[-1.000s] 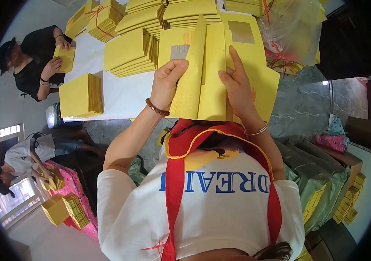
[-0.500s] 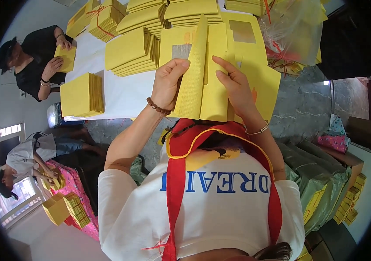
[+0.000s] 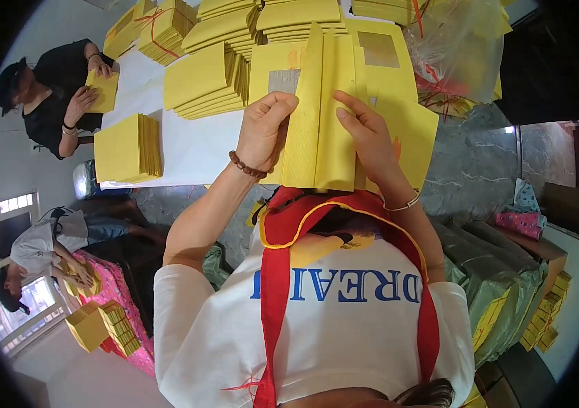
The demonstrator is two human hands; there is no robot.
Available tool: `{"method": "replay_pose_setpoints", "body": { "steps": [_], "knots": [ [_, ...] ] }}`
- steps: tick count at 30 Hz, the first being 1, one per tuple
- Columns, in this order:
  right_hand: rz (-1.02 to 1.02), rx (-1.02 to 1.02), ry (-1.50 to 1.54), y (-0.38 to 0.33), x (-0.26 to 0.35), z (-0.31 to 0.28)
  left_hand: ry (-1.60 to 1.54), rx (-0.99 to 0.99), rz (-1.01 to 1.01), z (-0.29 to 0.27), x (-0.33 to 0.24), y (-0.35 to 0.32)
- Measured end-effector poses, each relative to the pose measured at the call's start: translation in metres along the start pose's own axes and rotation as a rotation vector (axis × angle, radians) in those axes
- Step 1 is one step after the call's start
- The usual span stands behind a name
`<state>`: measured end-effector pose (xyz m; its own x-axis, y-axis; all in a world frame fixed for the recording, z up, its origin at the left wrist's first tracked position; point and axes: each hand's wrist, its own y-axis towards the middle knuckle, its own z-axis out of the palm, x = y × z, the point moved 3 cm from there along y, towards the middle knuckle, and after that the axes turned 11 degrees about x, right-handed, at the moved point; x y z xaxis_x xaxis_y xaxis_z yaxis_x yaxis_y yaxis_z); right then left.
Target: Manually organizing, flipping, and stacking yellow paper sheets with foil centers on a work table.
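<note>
A folded sheet of yellow paper (image 3: 305, 129) stands before me at the table's near edge, one long flap raised along its crease. My left hand (image 3: 264, 129) is closed on the flap's left edge, thumb pressed against the curled fingers. At the other side, my right hand (image 3: 367, 136) rests against the paper with thumb and forefinger stretched out and apart; its other fingers are partly hidden. Beneath the sheet lie more yellow sheets (image 3: 408, 139), a few bearing a silvery square (image 3: 379, 51).
Folded yellow stacks (image 3: 198, 78) and a bundle tied with red string (image 3: 166, 30) cover the white-topped table (image 3: 136, 88). A clear plastic bag (image 3: 463, 47) sits at the far right. Two co-workers handle yellow paper at left. Green wrapped bundles (image 3: 500, 272) stand to my right.
The raised flap has turned slightly to the right, nearer the crease, and shows a narrower face. My hands have barely shifted. The lower co-worker's hands have moved over their paper.
</note>
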<state>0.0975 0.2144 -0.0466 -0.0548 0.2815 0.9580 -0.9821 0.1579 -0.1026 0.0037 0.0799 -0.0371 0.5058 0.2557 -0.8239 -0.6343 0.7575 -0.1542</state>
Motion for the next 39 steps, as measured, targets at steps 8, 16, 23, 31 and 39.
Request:
{"method": "replay_pose_setpoints", "body": {
  "steps": [8, 16, 23, 31, 39],
  "knots": [
    [0.002, -0.042, 0.160, 0.002, 0.000, -0.002, 0.014, -0.009, 0.030, -0.008, 0.005, 0.002],
    [-0.036, -0.033, 0.014, 0.001, 0.003, -0.002, -0.006, 0.014, 0.029, -0.004, 0.002, 0.001],
    [-0.064, -0.046, 0.070, 0.001, -0.003, -0.008, 0.001, 0.026, 0.029, -0.007, 0.004, 0.001],
    [-0.052, -0.105, 0.041, -0.003, 0.007, 0.003, 0.027, 0.002, 0.005, -0.005, 0.003, -0.001],
    [-0.092, -0.099, -0.081, -0.001, 0.004, 0.002, 0.043, 0.020, -0.024, -0.002, 0.003, -0.002]
  ]
}}
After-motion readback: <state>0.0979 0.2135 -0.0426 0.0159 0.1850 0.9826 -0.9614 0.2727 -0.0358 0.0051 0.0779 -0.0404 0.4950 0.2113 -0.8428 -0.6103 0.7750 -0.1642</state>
